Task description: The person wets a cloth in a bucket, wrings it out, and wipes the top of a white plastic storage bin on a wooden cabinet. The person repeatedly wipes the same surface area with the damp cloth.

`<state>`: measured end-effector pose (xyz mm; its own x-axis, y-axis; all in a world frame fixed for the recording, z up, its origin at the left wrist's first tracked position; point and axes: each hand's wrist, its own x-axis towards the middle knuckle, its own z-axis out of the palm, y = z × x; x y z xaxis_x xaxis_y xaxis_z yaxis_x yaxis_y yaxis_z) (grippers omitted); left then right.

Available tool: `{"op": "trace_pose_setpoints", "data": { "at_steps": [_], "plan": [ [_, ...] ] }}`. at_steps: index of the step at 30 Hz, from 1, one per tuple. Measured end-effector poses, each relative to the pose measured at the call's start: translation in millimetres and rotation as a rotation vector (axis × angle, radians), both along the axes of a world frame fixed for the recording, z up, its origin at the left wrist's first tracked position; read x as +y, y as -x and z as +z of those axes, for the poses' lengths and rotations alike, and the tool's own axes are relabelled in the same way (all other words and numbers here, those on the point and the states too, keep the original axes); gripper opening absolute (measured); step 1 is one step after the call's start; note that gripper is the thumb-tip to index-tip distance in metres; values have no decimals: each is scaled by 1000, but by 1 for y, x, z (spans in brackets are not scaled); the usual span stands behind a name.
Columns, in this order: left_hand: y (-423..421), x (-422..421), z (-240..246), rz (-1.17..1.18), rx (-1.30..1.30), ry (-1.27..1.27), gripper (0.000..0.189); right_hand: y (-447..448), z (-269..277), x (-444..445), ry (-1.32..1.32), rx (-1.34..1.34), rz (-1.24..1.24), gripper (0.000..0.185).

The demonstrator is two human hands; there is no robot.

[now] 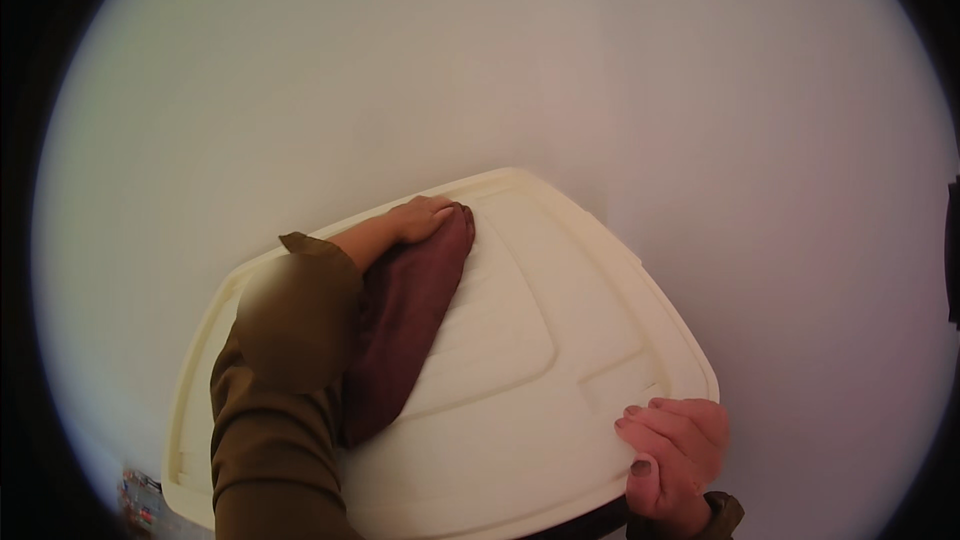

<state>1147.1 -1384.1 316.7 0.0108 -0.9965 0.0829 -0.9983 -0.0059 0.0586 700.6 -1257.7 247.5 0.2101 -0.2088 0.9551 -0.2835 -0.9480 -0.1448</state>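
Observation:
A large cream plastic storage-bin lid (517, 405) with a raised rim and moulded grooves lies in front of me. My left hand (421, 219) is near its far edge, fingers closed on a folded maroon cloth (409, 315). The cloth hangs down across the lid's face, partly covered by my brown-sleeved forearm. At the near right corner my right hand (675, 442) grips the rim, with its fingers over the top face and the thumb at the near edge. My left sleeve hides part of the lid's left side.
A plain pale surface (480, 60) surrounds the lid; I cannot tell whether it is wall or floor. A dark strip (592, 521) shows under the lid's near edge. Small multicoloured items (141, 499), blurred, are at the lower left.

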Motion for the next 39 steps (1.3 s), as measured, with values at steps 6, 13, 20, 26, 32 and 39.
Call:
{"op": "trace_pose_setpoints", "data": {
  "at_steps": [6, 13, 20, 26, 32, 39],
  "plan": [
    [-18, 8, -7, -2, -22, 42, 41, 7, 4, 7, -31, 31, -49, 26],
    [-104, 76, -48, 194, -24, 27, 44, 6, -21, -20, 36, -6, -46, 19],
    [-45, 95, -37, 745, -322, 17, 47, 9, -67, -45, 35, -42, -82, 22],
    [-90, 92, 0, 212, 118, 51, 45, -8, -2, -25, 47, -39, -80, 30],
    [-119, 145, 21, 102, 186, 117, 49, -10, 54, 35, -76, 110, -11, 27],
    [-91, 119, 33, 382, -88, -10, 48, -20, 51, 37, -77, -7, -111, 32]
  ]
}}
